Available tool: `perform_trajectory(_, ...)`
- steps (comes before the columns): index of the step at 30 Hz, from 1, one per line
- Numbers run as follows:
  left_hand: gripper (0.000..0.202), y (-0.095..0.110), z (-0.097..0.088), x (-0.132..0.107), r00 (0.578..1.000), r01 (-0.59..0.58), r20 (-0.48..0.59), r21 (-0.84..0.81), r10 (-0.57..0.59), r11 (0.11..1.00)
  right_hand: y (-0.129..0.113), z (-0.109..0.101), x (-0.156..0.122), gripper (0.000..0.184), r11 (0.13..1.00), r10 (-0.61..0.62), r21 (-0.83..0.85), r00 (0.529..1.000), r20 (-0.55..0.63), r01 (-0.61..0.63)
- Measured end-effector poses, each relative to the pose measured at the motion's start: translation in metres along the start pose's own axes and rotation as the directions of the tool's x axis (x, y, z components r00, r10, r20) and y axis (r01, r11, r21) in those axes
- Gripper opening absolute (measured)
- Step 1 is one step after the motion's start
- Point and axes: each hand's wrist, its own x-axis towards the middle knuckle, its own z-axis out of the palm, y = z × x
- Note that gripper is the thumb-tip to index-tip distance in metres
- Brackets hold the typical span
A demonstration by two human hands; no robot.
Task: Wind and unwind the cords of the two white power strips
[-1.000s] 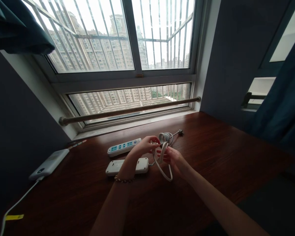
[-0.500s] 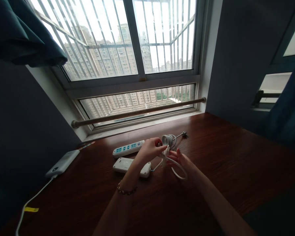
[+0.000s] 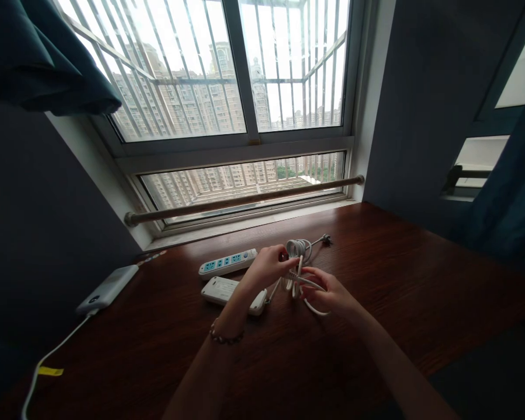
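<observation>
Grey-framed glass window [image 3: 236,153] stands beyond the hands [image 3: 332,294]

Beneath the hands spreads a glossy, reddish-brown wooden surface [image 3: 420,280]. Well to their left lies a flat white rectangular power bank [image 3: 109,287], a thin white cable [image 3: 55,347] at its near end and a bright yellow tag [image 3: 51,371] against that cable. Ahead of the hands, a round brownish rail [image 3: 245,199] crosses before the lower pane; pale bars [image 3: 291,81] and beige tower blocks [image 3: 201,99] show outside. Blue cloth curtains [image 3: 507,181] hang far left and right.
</observation>
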Motion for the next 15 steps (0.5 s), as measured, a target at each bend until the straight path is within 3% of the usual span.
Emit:
perform_trajectory(9, 0.052, -0.014, 0.004, 0.002, 0.998, 0.025, 0.059, -0.065, -0.021, 0.998, 0.004, -0.001, -0.004, 0.045, 0.988, -0.086, -0.13, 0.996, -0.039, 0.08)
perform_trajectory(15, 0.053, -0.015, 0.002, 0.001, 0.998, -0.002, 0.055, -0.069, 0.005, 0.998, 0.003, -0.002, -0.006, 0.037, 0.91, -0.181, -0.38, 0.983, -0.01, 0.164)
